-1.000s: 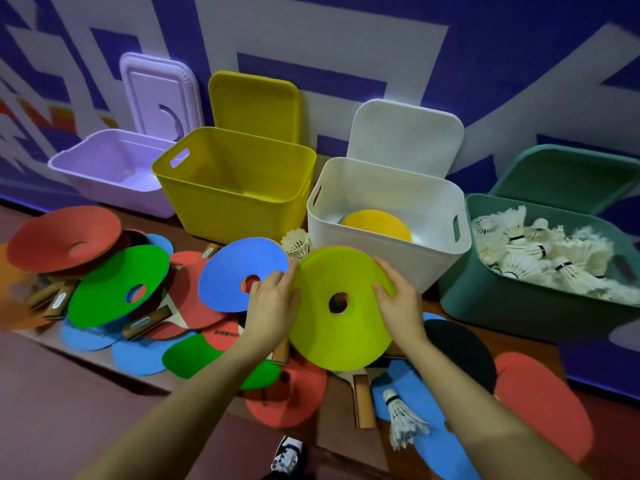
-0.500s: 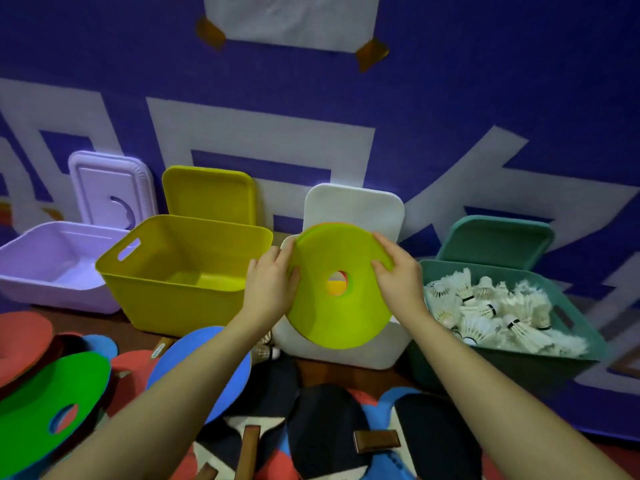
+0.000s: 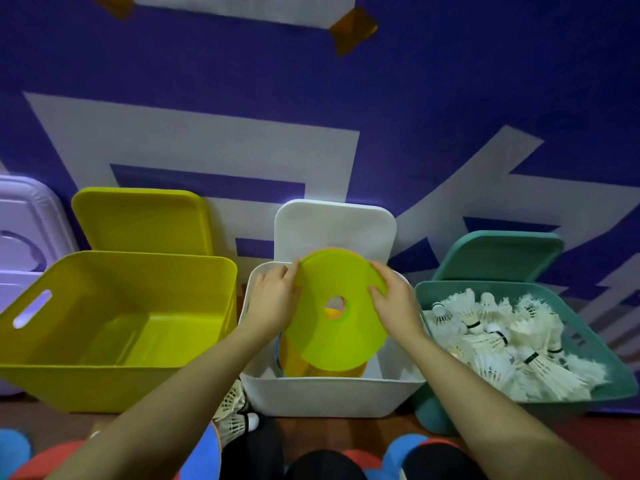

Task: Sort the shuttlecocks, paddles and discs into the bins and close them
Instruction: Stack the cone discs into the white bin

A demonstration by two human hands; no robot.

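A lime-green disc (image 3: 337,327) with a centre hole is held tilted inside the mouth of the white bin (image 3: 325,396). My left hand (image 3: 273,306) grips its left edge and my right hand (image 3: 394,306) grips its right edge. Under it in the bin lies a yellow-orange disc (image 3: 294,358) with a blue rim showing beside it. The white lid (image 3: 336,230) leans on the wall behind. The green bin (image 3: 433,403) at the right holds several white shuttlecocks (image 3: 502,337).
An empty yellow bin (image 3: 114,382) with its lid (image 3: 138,220) propped behind stands to the left. A lilac bin and lid (image 3: 20,230) are at the far left. Loose shuttlecocks (image 3: 232,417), paddles (image 3: 252,448) and discs (image 3: 15,448) lie along the near floor. The green lid (image 3: 498,254) leans on the wall.
Both hands have carried the lime-green disc up from the floor pile and forward, and now lower it into the white bin. The view has tilted up towards the wall.
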